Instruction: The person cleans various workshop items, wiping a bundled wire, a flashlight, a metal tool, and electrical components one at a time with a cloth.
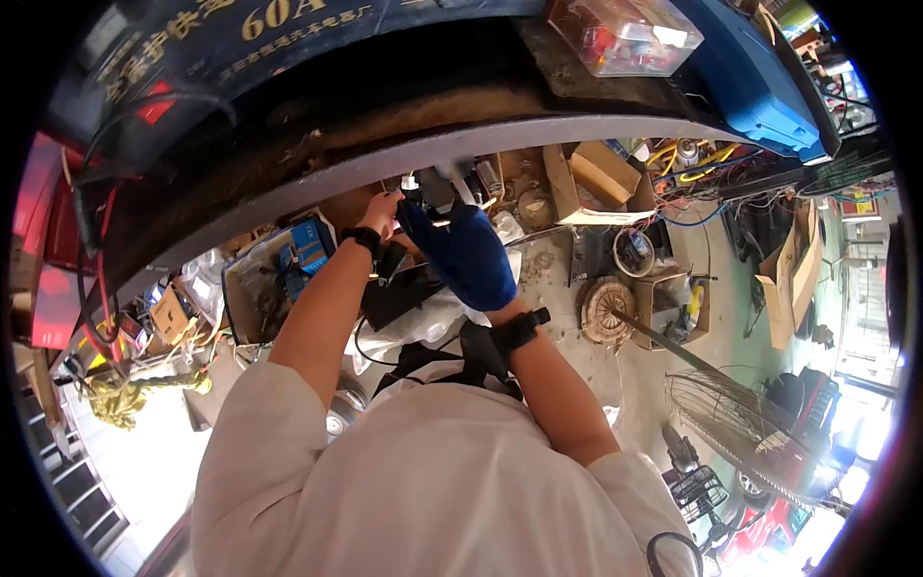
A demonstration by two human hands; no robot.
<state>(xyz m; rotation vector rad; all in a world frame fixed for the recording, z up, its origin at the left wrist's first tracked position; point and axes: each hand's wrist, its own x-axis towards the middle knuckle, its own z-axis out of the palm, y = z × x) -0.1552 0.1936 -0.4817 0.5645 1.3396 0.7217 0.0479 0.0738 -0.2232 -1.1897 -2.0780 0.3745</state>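
My left hand (383,213) is bare, with a black band at the wrist. Its fingers are closed around something small and dark that I cannot make out. Close beside it, my right hand (471,258) wears a blue work glove. The gloved fingers curl inward, and what they hold is hidden from above. Just beyond both hands, a grey blurred part (450,181) stands under the shelf edge. A black cylindrical object (391,260) shows below my left wrist. Near my body lies a black flat item (396,300) on clear plastic sheeting.
A shelf edge (461,139) curves across above my hands, carrying a clear plastic box (630,38) and a blue case (755,82). Cardboard boxes (601,183) stand to the right. A fan cage (740,433) stands at lower right. An open box (252,298) sits left.
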